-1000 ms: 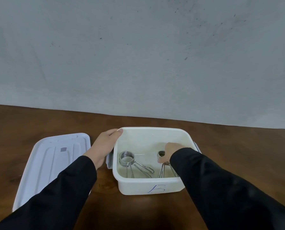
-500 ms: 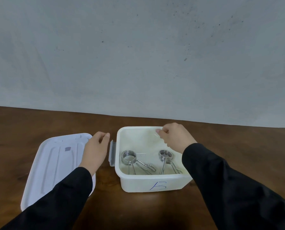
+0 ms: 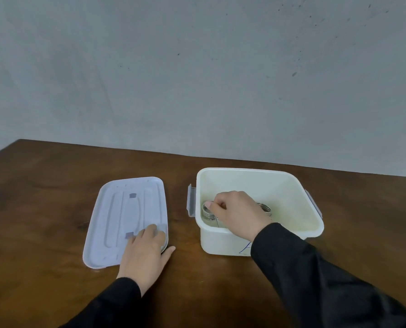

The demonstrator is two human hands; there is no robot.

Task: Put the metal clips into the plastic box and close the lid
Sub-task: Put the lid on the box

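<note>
The white plastic box (image 3: 220, 243) stands open on the wooden table, right of centre, with a blue mark on its front wall. Two metal clips lie inside it: one coil (image 3: 207, 213) at the left and another (image 3: 266, 207) at the right, both partly hidden. My right hand (image 3: 237, 211) reaches into the box, fingers closed on the left clip's coil. The pale lid (image 3: 126, 218) lies flat on the table to the left of the box. My left hand (image 3: 145, 252) grips the lid's near right corner, fingers on top and thumb at the edge.
Grey latches hang on the box's left side (image 3: 191, 201) and right side (image 3: 313, 203). The brown table (image 3: 43, 209) ends at a grey wall (image 3: 197, 79) behind; its left corner shows at the far left.
My left hand moved from the box's side to the lid's near corner. My right hand left the far rim and went down onto the left clip. The view shifted left.
</note>
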